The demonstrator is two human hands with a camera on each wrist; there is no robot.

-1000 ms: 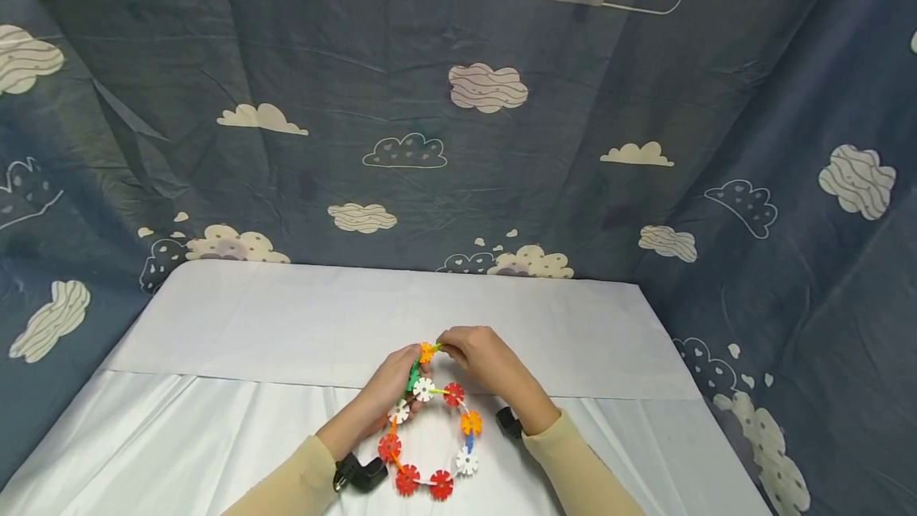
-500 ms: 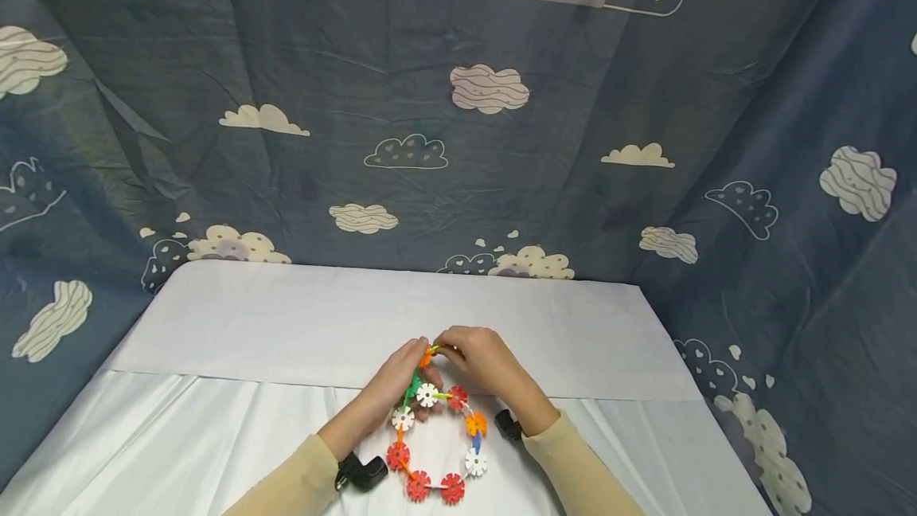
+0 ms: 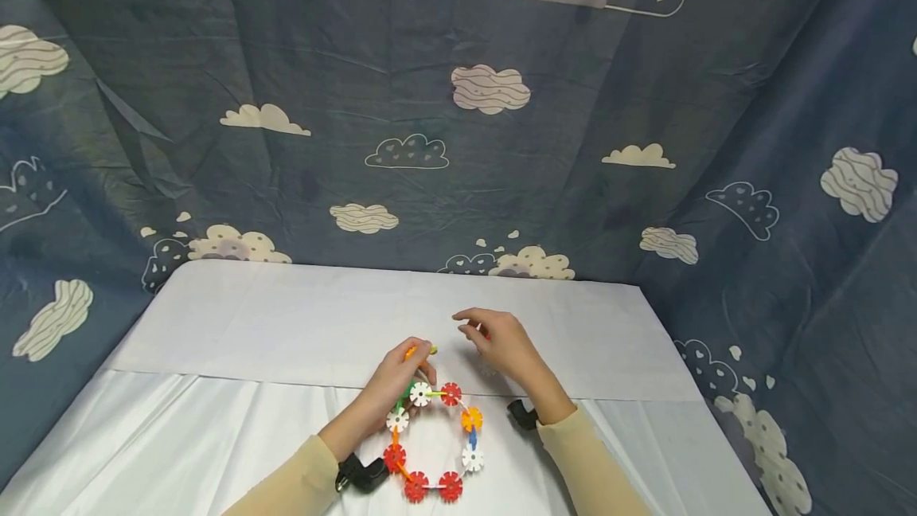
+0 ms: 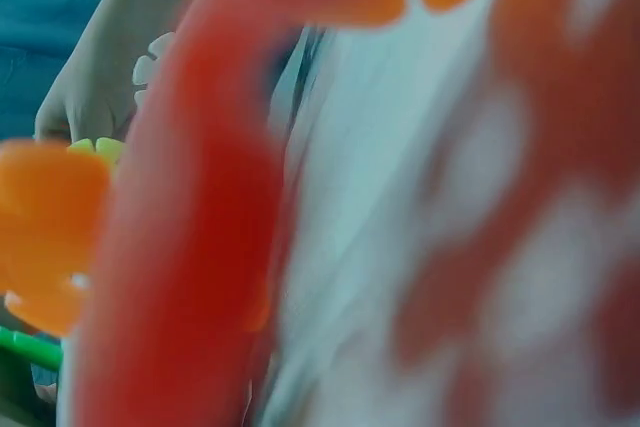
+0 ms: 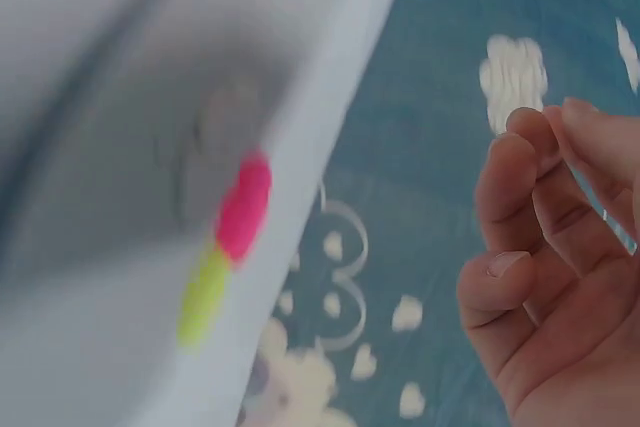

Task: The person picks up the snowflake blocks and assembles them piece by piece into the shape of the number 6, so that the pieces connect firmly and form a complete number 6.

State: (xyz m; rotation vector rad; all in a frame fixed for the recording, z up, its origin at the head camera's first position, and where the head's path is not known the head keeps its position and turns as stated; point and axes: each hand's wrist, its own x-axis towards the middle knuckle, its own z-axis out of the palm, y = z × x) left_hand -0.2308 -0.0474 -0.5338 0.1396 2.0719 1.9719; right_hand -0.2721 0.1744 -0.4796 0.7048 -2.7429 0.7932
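Note:
A ring of snowflake discs [image 3: 450,486] in red, white, orange and other colours hangs beneath my left hand [image 3: 396,373]. From the ring a short branch with a green disc [image 3: 408,391] runs up into that hand. Its fingers and thumb pinch the branch near an orange disc, with a yellow-green disc [image 3: 433,349] at the tip. My right hand [image 3: 507,345] is apart from the chain, to its right, fingers loosely bent and holding nothing. In the left wrist view, blurred red and orange discs [image 4: 50,237] fill the foreground.
A pink piece [image 5: 245,209] and a yellow-green piece [image 5: 203,297] touch end to end over the white cloth [image 5: 150,377] in the right wrist view. The white-covered table [image 3: 286,325] meets a dark cloud-print curtain [image 3: 315,70] behind and at the sides.
My right hand has let go of the yellow-green disc and moved up and to the right. My left hand keeps its grip, while the ring has shifted slightly.

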